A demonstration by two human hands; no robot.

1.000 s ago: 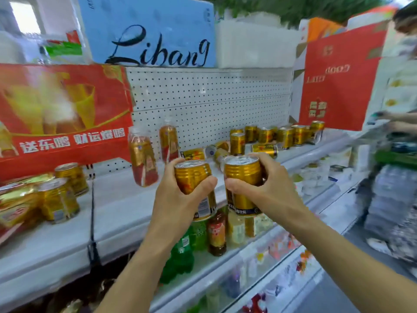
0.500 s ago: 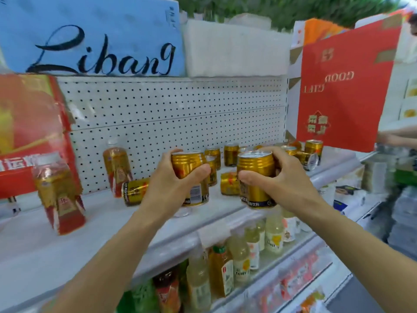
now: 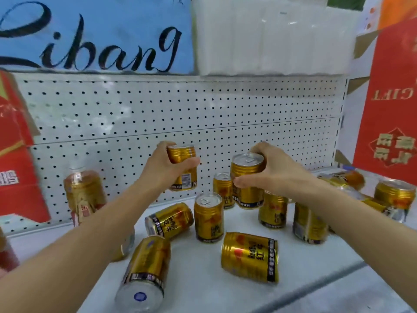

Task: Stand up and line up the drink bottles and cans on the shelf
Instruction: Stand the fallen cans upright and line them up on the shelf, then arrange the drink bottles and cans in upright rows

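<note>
Your left hand [image 3: 162, 168] gripped one gold can [image 3: 184, 168] at frame centre; your right hand [image 3: 274, 171] gripped another can [image 3: 247, 184] above the shelf [image 3: 203, 274].

The drink cans are gold with ribbed shoulders, red emblems and dark lettering — the lying can [image 3: 250, 256] carries a black band near its base, and the near can [image 3: 144, 273] shows a silver bottom with a blue dot. The standing can [image 3: 208, 216] has a silver lid. The can in the left hand [image 3: 184, 168] bears a white barcode panel. The bottle [image 3: 84, 195] is amber-gold with a red label. The pegboard [image 3: 203, 114] is white, dotted with black holes. The sign [image 3: 94, 35] is pale blue with black script; the gift box [image 3: 390, 123] is red with gold characters.
</note>
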